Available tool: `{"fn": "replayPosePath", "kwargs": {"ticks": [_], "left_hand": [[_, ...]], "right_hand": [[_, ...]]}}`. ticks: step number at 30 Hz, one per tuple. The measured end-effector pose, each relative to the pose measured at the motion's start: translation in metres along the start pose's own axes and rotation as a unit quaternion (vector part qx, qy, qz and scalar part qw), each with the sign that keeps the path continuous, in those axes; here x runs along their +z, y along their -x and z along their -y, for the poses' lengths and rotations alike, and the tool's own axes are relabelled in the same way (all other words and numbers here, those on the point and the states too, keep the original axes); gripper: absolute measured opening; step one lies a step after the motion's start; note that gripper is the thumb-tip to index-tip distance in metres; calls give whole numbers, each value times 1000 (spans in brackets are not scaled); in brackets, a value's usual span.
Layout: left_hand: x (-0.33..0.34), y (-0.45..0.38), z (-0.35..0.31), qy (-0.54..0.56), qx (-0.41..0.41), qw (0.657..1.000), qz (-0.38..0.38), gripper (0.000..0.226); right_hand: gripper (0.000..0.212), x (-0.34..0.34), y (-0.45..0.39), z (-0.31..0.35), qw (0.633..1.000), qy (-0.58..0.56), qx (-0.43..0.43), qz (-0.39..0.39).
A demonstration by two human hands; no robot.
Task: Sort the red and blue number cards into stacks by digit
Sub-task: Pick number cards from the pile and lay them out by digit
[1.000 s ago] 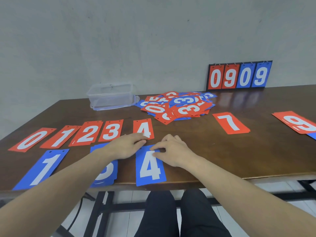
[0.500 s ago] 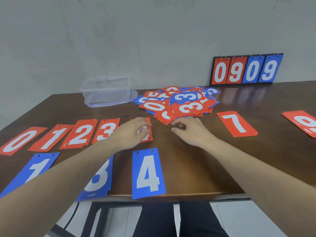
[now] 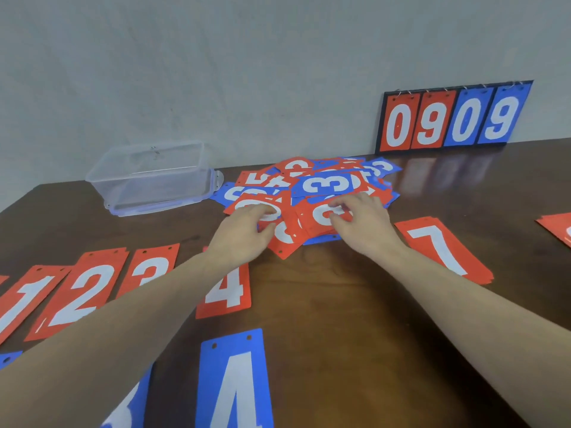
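Observation:
A loose pile of red and blue number cards (image 3: 327,184) lies at the back middle of the brown table (image 3: 324,304). My left hand (image 3: 244,231) reaches its near left side and pinches a red 0 card (image 3: 247,205) with curled fingers and thumb. My right hand (image 3: 364,225) is on the pile's near right side, thumb and forefinger pinching a red 3 card (image 3: 318,217). Sorted cards lie nearer: red 1 (image 3: 21,301), red 2 (image 3: 83,291), red 3 (image 3: 151,267), red 4 (image 3: 228,291), red 7 (image 3: 441,248), blue 4 (image 3: 234,384) and blue 3 (image 3: 129,409).
A clear plastic box (image 3: 154,177) stands left of the pile. A flip scoreboard reading 0909 (image 3: 454,118) leans on the wall at the back right. Another red card (image 3: 559,227) shows at the right edge. A blue card corner (image 3: 7,358) peeks in at the left.
Both hands left the blue 4 card at the front edge and moved back across the table to the pile, where they now take hold of red cards. The view tilted toward the pile.

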State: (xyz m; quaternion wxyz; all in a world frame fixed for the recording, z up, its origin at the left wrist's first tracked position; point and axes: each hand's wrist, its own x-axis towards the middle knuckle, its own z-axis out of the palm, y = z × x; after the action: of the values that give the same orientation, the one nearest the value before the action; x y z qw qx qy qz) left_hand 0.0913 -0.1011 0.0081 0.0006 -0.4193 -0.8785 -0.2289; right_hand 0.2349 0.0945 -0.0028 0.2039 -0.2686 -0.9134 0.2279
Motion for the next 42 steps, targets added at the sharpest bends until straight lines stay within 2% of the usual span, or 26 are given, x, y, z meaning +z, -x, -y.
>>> {"fn": "replayPosePath", "kwargs": {"ticks": [6,12,19,22,26,29,37,39,42], "left_hand": [[-2,-39,24,38,-104,993,-49,55],[-5,-59,52,-9,-207,978,37,94],[-11,-63,68,114,-220,966,71,103],[-16,-60,71,175,-209,960,68,95],[-17,-54,75,216,-191,957,31,69],[-13,-52,78,262,-191,946,13,48],[-14,-51,80,317,-203,926,-21,44],[-13,-51,80,329,-203,922,-27,43],[-12,-52,83,356,-199,912,-42,37]], "right_hand": [[33,14,-30,-1,1000,0,-17,-7],[38,17,-58,-7,999,41,-30,-2],[53,12,-89,-11,994,86,-35,50],[59,12,-106,-9,990,99,-30,95],[65,7,-120,-15,982,107,6,155],[69,2,-127,-21,980,136,4,143],[86,-3,-142,-21,968,182,16,171],[79,-4,-145,-17,965,188,22,180],[47,-3,-145,-16,974,167,4,155]]}}
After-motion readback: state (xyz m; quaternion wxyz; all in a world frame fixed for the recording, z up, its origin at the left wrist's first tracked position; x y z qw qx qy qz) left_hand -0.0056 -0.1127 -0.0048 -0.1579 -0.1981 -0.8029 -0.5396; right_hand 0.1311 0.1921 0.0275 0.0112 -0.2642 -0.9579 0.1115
